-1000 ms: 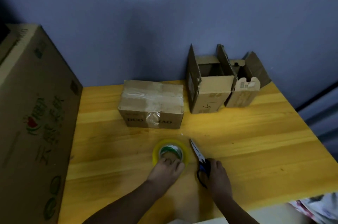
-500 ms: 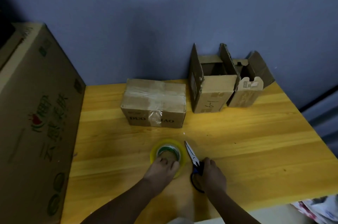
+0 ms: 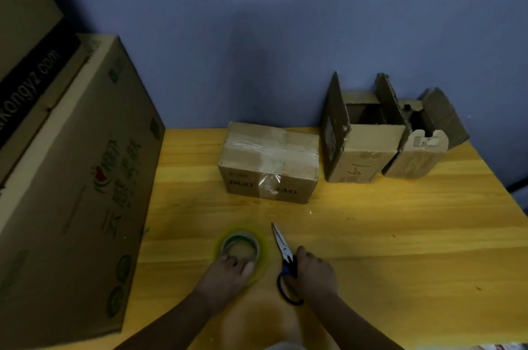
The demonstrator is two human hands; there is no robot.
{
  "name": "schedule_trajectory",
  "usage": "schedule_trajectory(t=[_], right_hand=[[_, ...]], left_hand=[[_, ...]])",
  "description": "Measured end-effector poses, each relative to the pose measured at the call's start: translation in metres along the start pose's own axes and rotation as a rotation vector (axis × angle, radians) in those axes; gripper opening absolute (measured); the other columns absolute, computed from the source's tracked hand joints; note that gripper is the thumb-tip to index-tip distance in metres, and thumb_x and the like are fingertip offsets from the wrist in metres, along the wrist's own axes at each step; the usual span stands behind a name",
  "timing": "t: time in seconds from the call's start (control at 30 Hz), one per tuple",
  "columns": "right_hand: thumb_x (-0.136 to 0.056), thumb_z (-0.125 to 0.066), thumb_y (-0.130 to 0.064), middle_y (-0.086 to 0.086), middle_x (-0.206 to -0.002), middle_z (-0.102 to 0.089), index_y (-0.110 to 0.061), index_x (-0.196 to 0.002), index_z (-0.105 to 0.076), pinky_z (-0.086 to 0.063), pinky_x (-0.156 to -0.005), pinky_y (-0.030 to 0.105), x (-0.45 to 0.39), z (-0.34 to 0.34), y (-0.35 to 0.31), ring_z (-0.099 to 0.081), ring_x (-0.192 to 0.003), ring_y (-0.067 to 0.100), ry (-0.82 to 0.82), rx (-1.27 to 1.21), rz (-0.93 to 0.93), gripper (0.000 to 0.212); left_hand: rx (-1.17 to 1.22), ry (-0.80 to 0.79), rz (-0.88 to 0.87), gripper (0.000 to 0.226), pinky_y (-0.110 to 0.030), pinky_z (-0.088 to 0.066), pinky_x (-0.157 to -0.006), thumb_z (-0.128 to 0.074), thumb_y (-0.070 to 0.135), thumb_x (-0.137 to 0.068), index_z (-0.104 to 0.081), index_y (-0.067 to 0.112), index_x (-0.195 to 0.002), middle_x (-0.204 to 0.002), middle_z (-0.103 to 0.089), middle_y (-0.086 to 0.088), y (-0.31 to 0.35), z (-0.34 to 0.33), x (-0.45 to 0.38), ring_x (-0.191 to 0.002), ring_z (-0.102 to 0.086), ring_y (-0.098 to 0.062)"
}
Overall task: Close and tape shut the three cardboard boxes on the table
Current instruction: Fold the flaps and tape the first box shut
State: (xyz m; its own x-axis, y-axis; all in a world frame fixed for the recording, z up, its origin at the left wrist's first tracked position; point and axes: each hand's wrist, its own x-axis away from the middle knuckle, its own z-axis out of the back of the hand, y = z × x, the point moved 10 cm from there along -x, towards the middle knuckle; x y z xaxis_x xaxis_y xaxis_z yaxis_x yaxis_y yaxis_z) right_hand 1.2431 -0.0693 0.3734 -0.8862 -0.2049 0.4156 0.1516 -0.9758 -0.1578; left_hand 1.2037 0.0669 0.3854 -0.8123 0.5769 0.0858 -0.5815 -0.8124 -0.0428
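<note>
I count three small corrugated cardboard boxes on the yellow wooden desk. The taped box sits at twelve o'clock from my hands, closed, with glossy clear tape across its top and down its front. At one o'clock the middle box stands with its flaps upright, and touching its right side is the end box, also open. There is one roll of clear tape, a flat ring, lying on the desk; my left hand has a grip on its near rim, fingertips curled into the core. My right hand clenches around the blue-and-black handles of one pair of scissors, steel blades closed, pointing to eleven o'clock. One big printed carton stands at nine o'clock.
</note>
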Motion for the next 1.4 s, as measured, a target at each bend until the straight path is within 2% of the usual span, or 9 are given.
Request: schedule_trajectory(t=[0.27,0.4,0.5,0.67,0.8,0.9,1.03,1.17,1.4], right_hand=[[-0.091,-0.055,-0.050,0.003,-0.117,-0.060,-0.019,-0.128,-0.032,-0.048,-0.081,0.032,-0.006,-0.013,-0.005,-0.061,-0.104,0.022,-0.051,-0.005,0.012,0.054],[-0.088,-0.051,-0.059,-0.002,-0.114,-0.058,-0.022,-0.121,-0.035,-0.047,-0.077,0.031,-0.005,-0.005,-0.003,-0.061,-0.099,0.020,-0.049,-0.008,0.024,0.051],[-0.092,-0.047,-0.055,-0.009,-0.110,-0.058,-0.026,-0.121,-0.044,-0.042,-0.065,0.018,-0.011,0.038,-0.002,-0.059,-0.090,0.010,0.153,-0.185,0.037,0.041],[-0.095,-0.056,-0.037,-0.013,-0.094,-0.062,-0.022,-0.106,-0.061,-0.049,-0.076,0.021,-0.047,0.095,-0.010,-0.061,-0.095,0.012,0.259,-1.128,-0.090,0.019],[-0.093,-0.061,-0.035,0.002,-0.092,-0.069,-0.017,-0.099,-0.066,-0.052,-0.081,0.033,-0.069,0.087,-0.031,-0.064,-0.089,0.019,0.092,-1.401,-0.229,0.020],[-0.090,-0.066,-0.023,0.004,-0.083,-0.070,-0.017,-0.084,-0.068,-0.052,-0.085,0.037,-0.079,0.088,-0.028,-0.067,-0.087,0.024,0.140,-1.419,-0.252,0.009],[-0.089,-0.067,-0.019,0.001,-0.074,-0.069,-0.017,-0.073,-0.066,-0.052,-0.080,0.034,-0.087,0.093,-0.020,-0.066,-0.076,0.019,0.214,-1.276,-0.247,0.016],[-0.089,-0.066,-0.031,-0.004,-0.074,-0.066,-0.018,-0.079,-0.067,-0.044,-0.064,0.028,-0.089,0.099,-0.014,-0.061,-0.072,0.015,0.302,-1.028,-0.288,0.017],[-0.090,-0.064,-0.034,-0.001,-0.074,-0.065,-0.018,-0.074,-0.064,-0.040,-0.061,0.026,-0.092,0.091,-0.016,-0.060,-0.073,0.018,0.326,-1.145,-0.377,0.023]], left_hand=[[0.072,-0.024,-0.065,0.066,-0.019,-0.052,-0.059,-0.086,0.036,-0.053,-0.044,0.019,-0.101,-0.070,-0.065,0.007,-0.005,-0.008,0.004,-0.058,-0.060,-0.009],[0.097,-0.059,-0.034,0.048,-0.029,-0.043,-0.099,-0.056,0.053,-0.084,-0.048,0.018,-0.116,-0.113,-0.059,-0.004,-0.016,0.007,0.010,-0.107,-0.055,-0.021],[0.198,0.187,0.168,0.036,-0.022,-0.046,-0.079,-0.049,0.061,-0.082,-0.048,0.027,-0.095,-0.093,-0.053,0.008,-0.044,0.048,0.004,-0.088,-0.052,-0.010],[1.310,0.185,0.981,0.027,-0.032,-0.048,-0.086,-0.056,0.038,-0.093,-0.058,0.016,-0.109,-0.109,-0.062,0.000,-0.113,0.051,-0.050,-0.098,-0.058,-0.017],[1.795,0.072,1.027,0.030,-0.030,-0.045,-0.084,-0.058,0.038,-0.092,-0.067,0.012,-0.102,-0.100,-0.068,-0.005,-0.105,0.043,-0.086,-0.095,-0.061,-0.021],[1.792,0.188,1.024,0.017,-0.025,-0.048,-0.069,-0.063,0.021,-0.091,-0.069,0.005,-0.094,-0.081,-0.067,-0.004,-0.116,0.039,-0.090,-0.081,-0.062,-0.021],[1.537,0.296,1.029,0.021,-0.015,-0.043,-0.062,-0.067,0.007,-0.086,-0.066,-0.005,-0.103,-0.087,-0.064,-0.011,-0.131,0.047,-0.087,-0.079,-0.058,-0.018],[1.338,0.374,1.064,0.012,-0.023,-0.041,-0.069,-0.071,0.013,-0.084,-0.068,0.002,-0.087,-0.089,-0.069,-0.012,-0.139,0.051,-0.087,-0.082,-0.060,-0.020],[1.189,0.358,1.142,0.022,-0.033,-0.050,-0.075,-0.071,0.034,-0.083,-0.061,0.019,-0.071,-0.078,-0.066,-0.001,-0.139,0.049,-0.080,-0.080,-0.064,-0.021]])
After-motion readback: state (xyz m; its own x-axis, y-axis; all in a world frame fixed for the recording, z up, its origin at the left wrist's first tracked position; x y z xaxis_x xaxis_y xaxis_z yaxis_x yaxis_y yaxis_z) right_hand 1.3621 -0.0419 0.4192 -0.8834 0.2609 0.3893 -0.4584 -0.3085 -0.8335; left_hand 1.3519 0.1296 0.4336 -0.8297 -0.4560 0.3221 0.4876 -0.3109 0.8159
